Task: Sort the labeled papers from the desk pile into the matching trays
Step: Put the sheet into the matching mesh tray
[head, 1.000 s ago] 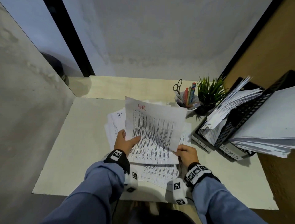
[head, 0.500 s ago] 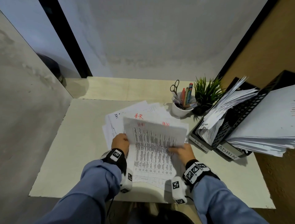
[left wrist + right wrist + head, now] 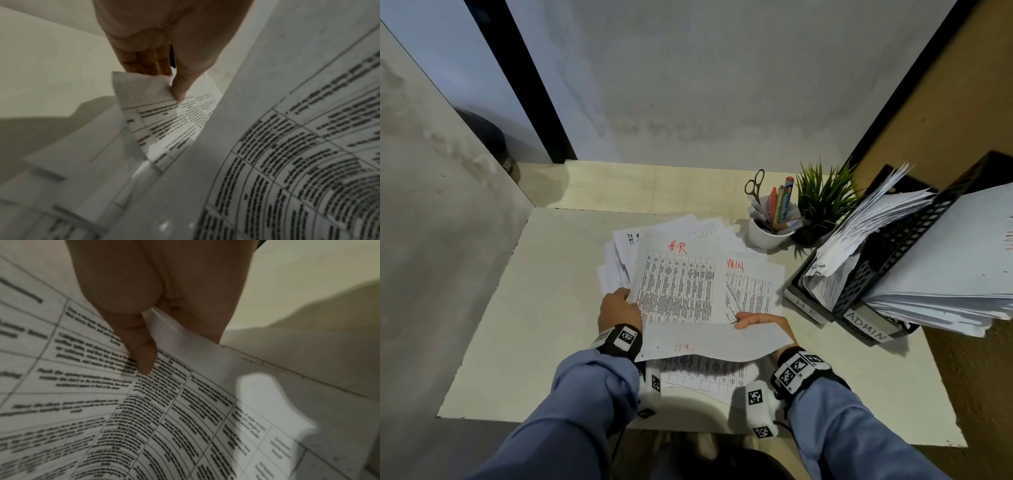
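The paper pile lies mid-desk, with a sheet marked "HR" in red on top and one marked "ADMIN" showing to its right. My right hand pinches the printed sheet that has flopped towards me, blank back up, with a faint red mark showing through. The right wrist view shows the thumb and fingers clamping its edge. At the pile's left edge my left hand pinches a printed corner; I cannot tell whether it belongs to the same sheet. The HR tray and ADMIN tray stand at right, both holding papers.
A white cup with scissors and pens and a small green plant stand behind the pile, beside the trays. A grey partition closes the left side and a brown wall the right. Bare desk lies left of the pile.
The sheet my hands held upright has dropped and folded back towards me, back side up. That uncovered the pile's red "HR" and "ADMIN" labels. Both hands have moved slightly nearer to me.
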{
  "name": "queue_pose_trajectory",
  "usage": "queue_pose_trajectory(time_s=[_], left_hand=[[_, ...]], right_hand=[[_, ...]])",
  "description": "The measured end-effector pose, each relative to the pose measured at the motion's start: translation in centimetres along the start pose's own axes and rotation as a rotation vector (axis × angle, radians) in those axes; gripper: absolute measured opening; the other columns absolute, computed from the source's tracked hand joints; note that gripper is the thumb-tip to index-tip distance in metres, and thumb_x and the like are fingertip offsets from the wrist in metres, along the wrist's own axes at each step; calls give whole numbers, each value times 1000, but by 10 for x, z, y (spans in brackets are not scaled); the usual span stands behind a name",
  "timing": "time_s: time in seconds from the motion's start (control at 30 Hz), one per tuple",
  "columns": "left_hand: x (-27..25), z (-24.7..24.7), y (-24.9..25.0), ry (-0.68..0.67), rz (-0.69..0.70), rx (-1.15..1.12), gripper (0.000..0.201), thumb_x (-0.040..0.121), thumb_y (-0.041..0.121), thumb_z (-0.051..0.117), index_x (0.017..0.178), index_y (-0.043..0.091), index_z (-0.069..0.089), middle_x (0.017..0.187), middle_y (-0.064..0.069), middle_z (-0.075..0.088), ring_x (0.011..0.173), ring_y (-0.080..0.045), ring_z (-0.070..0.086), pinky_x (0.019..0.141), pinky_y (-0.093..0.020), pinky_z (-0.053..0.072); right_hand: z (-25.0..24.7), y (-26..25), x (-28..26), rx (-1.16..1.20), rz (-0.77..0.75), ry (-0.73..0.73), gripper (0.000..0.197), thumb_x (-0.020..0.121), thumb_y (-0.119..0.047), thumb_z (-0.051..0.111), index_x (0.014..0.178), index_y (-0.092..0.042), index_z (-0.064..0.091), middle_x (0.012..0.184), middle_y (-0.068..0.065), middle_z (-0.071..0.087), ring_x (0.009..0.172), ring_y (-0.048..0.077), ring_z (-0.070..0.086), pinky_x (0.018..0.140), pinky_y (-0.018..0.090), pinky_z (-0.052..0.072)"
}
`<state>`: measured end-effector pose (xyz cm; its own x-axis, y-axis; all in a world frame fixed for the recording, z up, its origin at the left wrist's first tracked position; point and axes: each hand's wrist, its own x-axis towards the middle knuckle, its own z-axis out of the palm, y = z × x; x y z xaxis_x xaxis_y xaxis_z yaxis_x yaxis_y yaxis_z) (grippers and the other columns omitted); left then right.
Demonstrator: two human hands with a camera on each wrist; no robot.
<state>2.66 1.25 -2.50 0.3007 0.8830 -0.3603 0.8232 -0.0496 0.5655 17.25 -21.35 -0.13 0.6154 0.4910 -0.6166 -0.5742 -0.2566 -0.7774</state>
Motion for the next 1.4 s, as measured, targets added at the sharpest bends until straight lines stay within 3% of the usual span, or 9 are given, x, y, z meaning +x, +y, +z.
queue_pose_trajectory(time_s=[0.1,0.27,0.4,0.63,0.8,0.9,1.03,1.2,1.4], left_hand=[[-5,-6,-3,74,58,-54,29,90,4,48,108,10,70,108,-13,68,94,-34,62,74,-29,44],[-19,-8,-17,84,48,-407,33,81,-4,57,63,21,69,81,-7,67,74,-23,58,65,-26,44],[-25,-1,-27,-82,-53,-615,43,72,-15,50,48,18,64,56,0,61,62,-21,52,62,-26,43],[-27,9,-16,-251,-98,-642,54,61,-25,28,36,13,57,64,-16,63,78,-31,58,77,-34,49],[-16,-2,5,40,-216,-441,26,86,-6,44,99,7,62,111,-13,63,106,-34,58,82,-26,40],[-5,-2,11,-48,-360,-457,41,84,6,53,123,-8,53,118,-18,60,105,-37,59,85,-32,46],[-7,0,22,-127,-340,-392,49,69,28,64,98,-10,59,89,-21,61,79,-30,61,75,-32,45],[-3,4,25,-130,-251,-267,40,78,20,70,55,18,38,59,1,38,55,-18,38,59,-24,32],[-7,-5,31,18,-51,-171,18,78,12,70,94,5,67,88,-8,63,87,-27,59,73,-23,39]], right_hand=[[2,3,1,132,67,32,23,70,16,53,55,5,67,116,19,59,98,39,55,56,34,54],[9,0,4,159,57,64,34,78,18,46,57,-2,63,108,38,55,113,53,45,109,58,27],[6,-4,0,158,21,124,30,67,22,54,90,5,59,99,17,66,102,35,58,94,41,46],[4,-1,20,120,12,292,28,61,24,51,73,2,65,79,20,67,89,39,62,85,50,52],[7,-2,14,262,-40,339,35,76,24,41,71,-5,60,57,9,59,55,22,55,46,22,47],[3,-1,11,54,6,308,31,74,17,57,64,-12,63,61,3,59,53,14,51,41,15,43],[7,0,0,78,7,257,28,73,21,46,60,-3,54,33,-2,44,28,8,38,32,9,28],[15,-4,-4,113,-34,263,26,73,25,42,63,2,52,30,-1,41,24,7,36,32,8,27],[16,-4,-1,98,-39,287,28,71,26,41,62,2,52,32,-1,44,27,8,39,35,7,29]])
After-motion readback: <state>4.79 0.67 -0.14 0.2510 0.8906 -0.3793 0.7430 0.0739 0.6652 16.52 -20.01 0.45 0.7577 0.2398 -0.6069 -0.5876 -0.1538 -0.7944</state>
